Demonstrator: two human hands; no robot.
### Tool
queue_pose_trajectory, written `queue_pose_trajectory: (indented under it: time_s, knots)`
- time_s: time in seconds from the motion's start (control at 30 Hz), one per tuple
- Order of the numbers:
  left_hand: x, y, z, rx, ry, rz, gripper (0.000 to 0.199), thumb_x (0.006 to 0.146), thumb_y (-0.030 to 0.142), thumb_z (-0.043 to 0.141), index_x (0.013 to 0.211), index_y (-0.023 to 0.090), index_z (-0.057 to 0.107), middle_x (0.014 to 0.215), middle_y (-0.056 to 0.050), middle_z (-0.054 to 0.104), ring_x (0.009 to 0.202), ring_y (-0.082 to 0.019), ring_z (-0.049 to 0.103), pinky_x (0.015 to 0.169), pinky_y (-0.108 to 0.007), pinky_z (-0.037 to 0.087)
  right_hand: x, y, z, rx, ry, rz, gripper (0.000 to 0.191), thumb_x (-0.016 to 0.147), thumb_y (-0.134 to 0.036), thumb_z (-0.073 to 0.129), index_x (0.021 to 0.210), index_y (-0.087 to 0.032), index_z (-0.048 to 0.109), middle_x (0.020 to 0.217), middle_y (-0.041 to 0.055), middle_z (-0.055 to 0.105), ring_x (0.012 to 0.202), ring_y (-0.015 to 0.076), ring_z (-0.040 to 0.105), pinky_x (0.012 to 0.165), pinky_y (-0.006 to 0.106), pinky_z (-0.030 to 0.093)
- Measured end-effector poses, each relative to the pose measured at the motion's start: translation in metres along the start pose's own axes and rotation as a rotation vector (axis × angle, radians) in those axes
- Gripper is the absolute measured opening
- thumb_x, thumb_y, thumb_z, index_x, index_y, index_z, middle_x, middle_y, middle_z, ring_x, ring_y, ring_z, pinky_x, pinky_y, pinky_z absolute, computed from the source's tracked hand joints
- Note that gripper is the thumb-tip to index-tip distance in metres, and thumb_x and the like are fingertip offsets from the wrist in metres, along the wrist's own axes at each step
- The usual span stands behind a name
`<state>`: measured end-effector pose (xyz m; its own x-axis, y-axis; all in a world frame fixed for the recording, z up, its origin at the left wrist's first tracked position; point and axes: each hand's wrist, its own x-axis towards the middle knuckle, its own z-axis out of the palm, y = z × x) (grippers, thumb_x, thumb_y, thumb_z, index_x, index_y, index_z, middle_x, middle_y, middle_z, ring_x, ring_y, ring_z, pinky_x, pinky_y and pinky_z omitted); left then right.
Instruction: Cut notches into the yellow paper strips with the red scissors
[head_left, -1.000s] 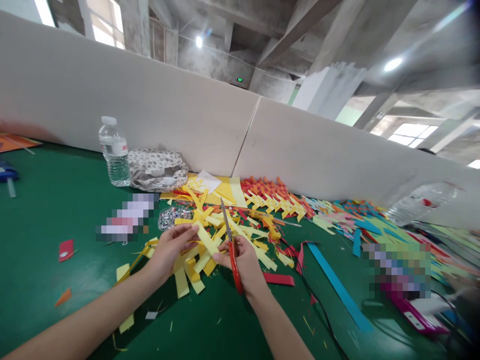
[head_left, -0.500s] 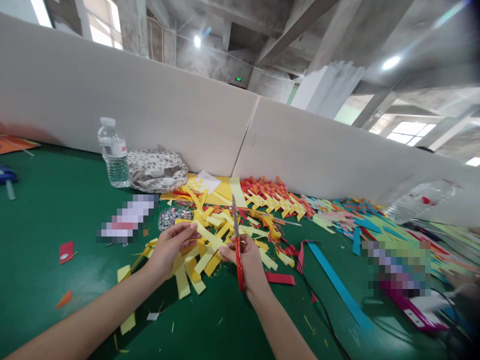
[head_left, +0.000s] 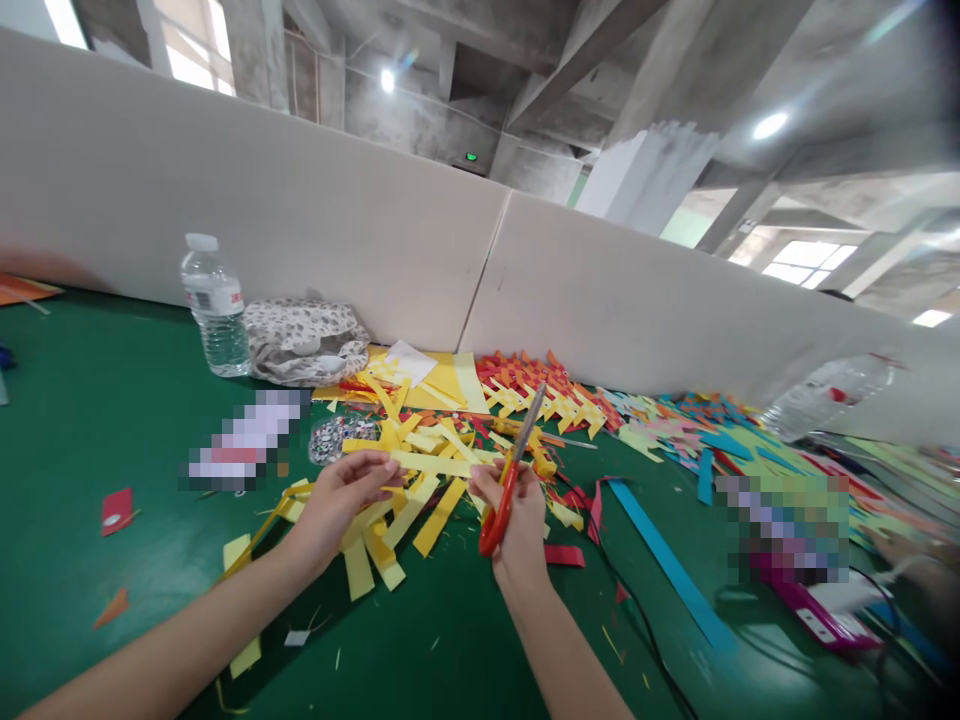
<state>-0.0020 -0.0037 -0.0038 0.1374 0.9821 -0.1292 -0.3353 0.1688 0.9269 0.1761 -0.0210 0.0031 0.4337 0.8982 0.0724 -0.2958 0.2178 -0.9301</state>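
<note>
Left hand [head_left: 343, 497], and right hand [head_left: 526, 525] with red-handled metal scissors [head_left: 511, 477], pinch flat pale-yellow paper strip [head_left: 436, 464] near both ends: best hold, likely light, bendy.

On the table [head_left: 405, 650], a bottle [head_left: 217, 325] stands at the left, before the wall [head_left: 337, 225]. Just right of it lies a bag [head_left: 307, 345]. Behind the left hand [head_left: 341, 500] there is a packet [head_left: 337, 438]. A strip [head_left: 435, 464] is between this hand and the right hand [head_left: 525, 510], which has also scissors [head_left: 514, 475]. Below is the pile [head_left: 409, 515].
</note>
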Motion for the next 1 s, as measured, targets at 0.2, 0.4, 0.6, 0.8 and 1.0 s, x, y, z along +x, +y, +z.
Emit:
queue_pose_trajectory:
  time_s: [0.2,0.4,0.6,0.8,1.0]
  knots:
    - [-0.004,0.001,0.002,0.052,-0.046,0.019,0.024,0.063,0.033,0.067,0.079,0.016,0.061,0.081,-0.007,0.068,0.081,-0.021,0.062,0.07,-0.029,0.047,-0.002,-0.004,0.002,0.004,0.076,-0.11,0.034,0.056,-0.021,0.073,0.079,-0.02,0.047,0.069,-0.0054,0.059,0.061,0.009,0.058,0.06,0.024,0.053]
    - [-0.007,0.002,0.004,0.038,-0.038,0.022,0.023,0.063,0.033,0.067,0.078,0.017,0.061,0.08,-0.007,0.068,0.082,-0.021,0.062,0.071,-0.028,0.046,-0.003,-0.001,0.005,0.0,0.038,-0.049,0.033,0.055,-0.024,0.074,0.076,-0.018,0.049,0.07,-0.0045,0.056,0.062,0.0105,0.059,0.055,0.023,0.053]
    - [-0.011,0.004,0.007,0.061,-0.143,-0.052,0.016,0.061,0.027,0.068,0.07,0.017,0.059,0.07,-0.003,0.067,0.067,-0.015,0.062,0.062,-0.023,0.045,-0.002,-0.006,0.004,0.037,0.082,-0.104,0.033,0.054,-0.02,0.074,0.074,-0.019,0.049,0.072,-0.0064,0.053,0.061,0.007,0.056,0.06,0.023,0.053]
    - [-0.01,0.009,0.004,-0.026,-0.274,-0.02,0.017,0.071,0.031,0.054,0.063,0.017,0.06,0.056,0.003,0.052,0.049,-0.009,0.046,0.051,-0.021,0.041,-0.002,-0.009,0.0,0.016,-0.153,0.018,0.031,0.053,-0.019,0.073,0.074,-0.02,0.05,0.064,-0.0059,0.053,0.058,0.0092,0.055,0.056,0.023,0.051]
    - [-0.013,0.009,0.007,0.305,-0.37,-0.074,0.011,0.061,0.029,0.065,0.061,0.018,0.066,0.049,0.002,0.054,0.044,-0.008,0.042,0.043,-0.019,0.031,-0.009,-0.012,0.007,-0.06,-0.305,0.027,0.031,0.049,-0.019,0.073,0.067,-0.02,0.048,0.06,-0.0064,0.051,0.052,0.0092,0.051,0.049,0.024,0.048]
